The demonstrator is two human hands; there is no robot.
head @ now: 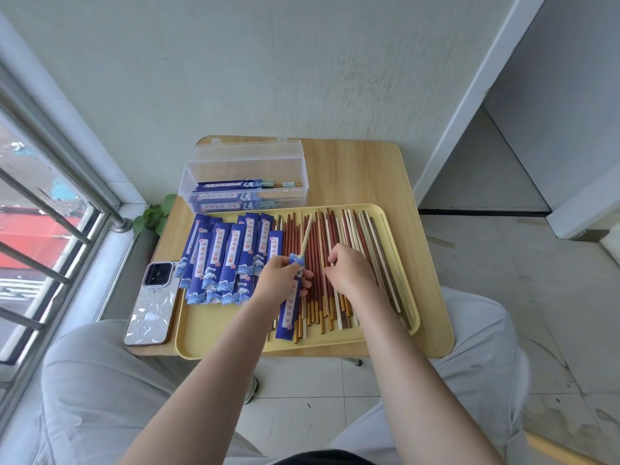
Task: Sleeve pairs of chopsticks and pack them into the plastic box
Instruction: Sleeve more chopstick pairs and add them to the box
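One pale chopstick point(306, 237) is already seated in the blue sleeve point(292, 302), which is pinched near its open top by the left hand point(281, 280), fingers curled round the paper above the yellow tray point(221, 344). The right hand point(349, 268) is lowered onto the loose chopsticks point(335, 263), its fingers bent down among them; whether one is actually gripped cannot be told.

Several risks can be judged from this. A stick of the wrong colour could be drawn, since dark red, brown and pale ones lie mixed and touching, and a mismatched pair would result. Neighbouring sticks could be dragged along and rolled off the tray's near edge. The seated chopstick leans out of the sleeve and could slip further if the pinch is loosened while attention is on the search. The thin paper mouth could be creased or torn if a second stick is forced in at an angle.

Empty sleeves point(224, 256) are fanned on the tray's left, beside a phone point(151, 307) on the counter point(355, 172). A few finished pairs are lying in the clear plastic box point(245, 182) behind the tray, its lid open.
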